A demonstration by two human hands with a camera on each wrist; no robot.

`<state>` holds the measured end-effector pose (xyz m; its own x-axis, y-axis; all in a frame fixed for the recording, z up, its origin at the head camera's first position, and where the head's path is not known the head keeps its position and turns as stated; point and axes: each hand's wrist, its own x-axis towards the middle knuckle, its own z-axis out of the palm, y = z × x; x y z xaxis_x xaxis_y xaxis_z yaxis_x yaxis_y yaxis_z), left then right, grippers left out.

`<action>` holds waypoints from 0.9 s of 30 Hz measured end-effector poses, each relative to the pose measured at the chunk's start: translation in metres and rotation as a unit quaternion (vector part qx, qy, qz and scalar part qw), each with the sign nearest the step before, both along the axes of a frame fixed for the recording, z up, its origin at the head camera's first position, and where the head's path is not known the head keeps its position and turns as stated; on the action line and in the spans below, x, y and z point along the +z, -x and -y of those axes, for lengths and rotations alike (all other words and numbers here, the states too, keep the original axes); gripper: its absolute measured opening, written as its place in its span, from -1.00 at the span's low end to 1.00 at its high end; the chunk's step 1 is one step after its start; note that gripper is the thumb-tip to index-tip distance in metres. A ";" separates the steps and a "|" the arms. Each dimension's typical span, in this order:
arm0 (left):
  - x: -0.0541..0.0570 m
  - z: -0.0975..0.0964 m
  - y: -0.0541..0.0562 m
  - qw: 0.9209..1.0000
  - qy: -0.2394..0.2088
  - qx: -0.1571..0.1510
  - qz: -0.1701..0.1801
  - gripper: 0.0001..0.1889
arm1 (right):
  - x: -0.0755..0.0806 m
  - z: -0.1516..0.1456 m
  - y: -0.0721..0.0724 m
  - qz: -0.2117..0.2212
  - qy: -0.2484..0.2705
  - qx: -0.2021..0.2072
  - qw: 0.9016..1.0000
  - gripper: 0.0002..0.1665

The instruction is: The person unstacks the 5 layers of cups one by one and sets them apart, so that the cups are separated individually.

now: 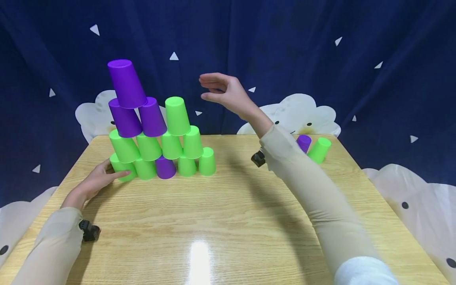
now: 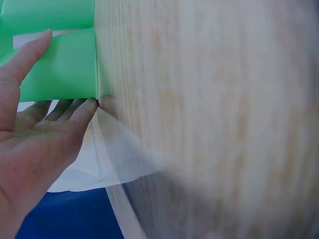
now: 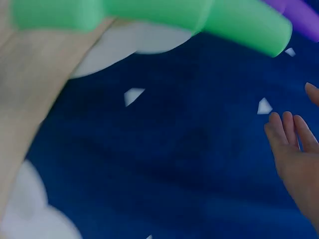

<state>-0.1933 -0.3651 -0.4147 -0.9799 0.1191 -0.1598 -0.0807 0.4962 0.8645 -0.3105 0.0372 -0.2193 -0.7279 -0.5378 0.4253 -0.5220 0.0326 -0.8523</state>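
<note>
Upside-down cups stand in a stepped stack at the left of the table in the head view. At its bottom left corner is a green cup (image 1: 124, 168), and my left hand (image 1: 97, 180) touches it with the thumb across its front and the fingers along its outer side (image 2: 65, 67). Green cups and one purple cup (image 1: 165, 168) form the lowest row, with a green row above. Two purple cups and a green cup (image 1: 177, 116) make the third row. A purple cup (image 1: 127, 84) tops the stack. My right hand (image 1: 226, 93) hangs in the air right of the green cup, fingers extended, holding nothing.
On the wooden table (image 1: 221, 213), a purple cup (image 1: 303, 143) and a green cup (image 1: 319, 150) stand at the back right, partly behind my right sleeve. A dark blue curtain (image 1: 285, 59) with white clouds and triangles hangs behind the table.
</note>
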 end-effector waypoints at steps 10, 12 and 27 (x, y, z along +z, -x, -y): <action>-0.005 -0.004 0.002 1.000 -0.008 -0.004 -0.008 -0.08 | 0.041 0.083 -0.014 0.009 0.034 0.050 0.998 -0.39; -0.005 -0.004 0.004 1.000 -0.008 -0.005 -0.008 -0.08 | 0.048 0.097 -0.015 0.018 0.026 0.041 0.999 -0.37; -0.004 -0.002 0.002 1.000 -0.008 -0.003 0.000 -0.08 | 0.067 0.154 -0.024 0.013 -0.070 0.016 0.997 -0.32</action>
<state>-0.1949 -0.3634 -0.4185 -0.9793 0.1266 -0.1580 -0.0783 0.4830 0.8721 -0.2867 -0.1166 -0.1526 -0.7189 -0.6139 0.3261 -0.5032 0.1359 -0.8534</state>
